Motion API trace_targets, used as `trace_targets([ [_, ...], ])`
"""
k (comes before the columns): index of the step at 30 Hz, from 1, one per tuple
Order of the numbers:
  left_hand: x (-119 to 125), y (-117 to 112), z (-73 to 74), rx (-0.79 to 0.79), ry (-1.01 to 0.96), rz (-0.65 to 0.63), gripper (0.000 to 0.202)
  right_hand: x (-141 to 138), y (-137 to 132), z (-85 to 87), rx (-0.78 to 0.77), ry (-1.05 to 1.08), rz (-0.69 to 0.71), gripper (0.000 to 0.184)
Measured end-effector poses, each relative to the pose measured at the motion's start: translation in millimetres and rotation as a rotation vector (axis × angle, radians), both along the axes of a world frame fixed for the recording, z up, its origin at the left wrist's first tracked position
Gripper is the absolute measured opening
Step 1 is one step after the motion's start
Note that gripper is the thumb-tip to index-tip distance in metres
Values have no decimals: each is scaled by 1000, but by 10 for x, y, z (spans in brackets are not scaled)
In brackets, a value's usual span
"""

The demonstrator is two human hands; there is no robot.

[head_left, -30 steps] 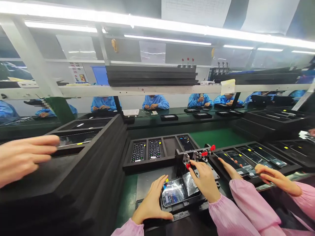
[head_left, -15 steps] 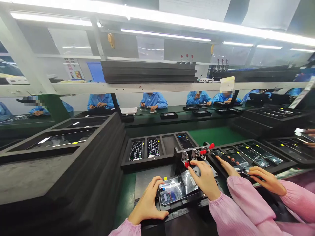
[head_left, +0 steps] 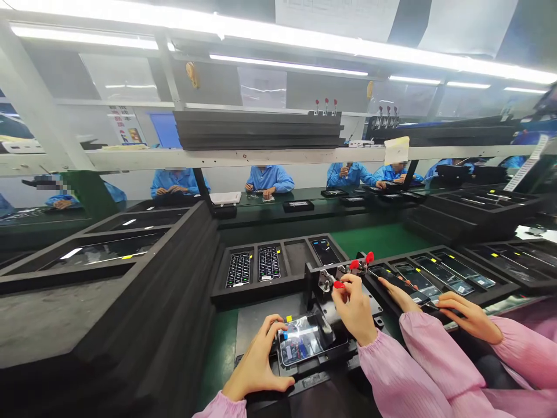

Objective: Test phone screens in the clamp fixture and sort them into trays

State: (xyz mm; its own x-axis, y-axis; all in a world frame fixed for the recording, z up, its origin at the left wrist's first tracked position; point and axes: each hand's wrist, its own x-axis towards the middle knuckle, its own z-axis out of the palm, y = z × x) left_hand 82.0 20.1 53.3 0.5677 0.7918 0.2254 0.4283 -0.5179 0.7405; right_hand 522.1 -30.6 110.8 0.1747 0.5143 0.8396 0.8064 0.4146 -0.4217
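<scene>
A smartphone (head_left: 300, 345) with a glossy screen lies in a black fixture (head_left: 312, 380). Clear film (head_left: 324, 328) stands loose over the phone's right end, and a yellow tab shows at its upper edge. My left hand (head_left: 261, 357) spans the left end, fingertips at the phone's upper left corner and thumb against the fixture's front. Behind the phone, my right hand (head_left: 357, 307) pinches the red-tipped lever (head_left: 339, 285) of a toggle clamp. Two more red-tipped clamps (head_left: 354, 265) stand farther right on the same bracket.
Past the fixture sits a black foam tray (head_left: 256, 295) with phone parts. High stacks of foam trays (head_left: 174, 313) rise on the left. Close on my right, a co-worker's hands (head_left: 470, 313) hold a dark phone over another tray (head_left: 500, 296). Several people in blue work opposite.
My right hand has raised the red lever slightly and closed its fingers around it. The film over the phone's right end has shifted left. My left hand keeps its place on the fixture.
</scene>
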Motion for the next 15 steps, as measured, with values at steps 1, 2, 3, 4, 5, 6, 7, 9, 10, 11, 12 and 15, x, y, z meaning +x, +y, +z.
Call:
trace_targets([
  [1, -21, -1, -2, -5, 3, 4, 75, -147, 71, -17, 25, 80, -25, 36],
  [2, -41, -2, -2, -10, 6, 9, 75, -356, 160, -28, 20, 106, -15, 37],
  [3, -60, -4, -1, -14, 7, 15, 74, -602, 256, -30, 8, 110, 3, 40],
  [4, -74, -6, 0, -16, 9, 17, 74, -861, 348, -26, -5, 112, 18, 42],
  [5, -83, -8, 2, -18, 10, 16, 74, -1112, 428, -18, -20, 113, 30, 43],
  [6, -87, -10, 5, -18, 10, 11, 75, -1339, 490, -9, -34, 116, 37, 40],
  [7, -87, -11, 9, -18, 12, 5, 76, -1530, 531, -3, -51, 118, 43, 34],
  [9, -81, -10, 18, -23, 15, -3, 78, -1785, 555, -5, -98, 122, 51, 20],
  [10, -76, -9, 23, -24, 16, -4, 78, -1850, 547, -14, -126, 124, 53, 20],
  [11, -72, -7, 28, -24, 18, -3, 79, -1881, 533, -26, -154, 126, 54, 22],
  [12, -68, -5, 32, -23, 20, -3, 79, -1887, 518, -39, -177, 127, 54, 23],
  [15, -62, -2, 39, -18, 29, 0, 78, -1847, 498, -42, -190, 110, 47, 24],
])
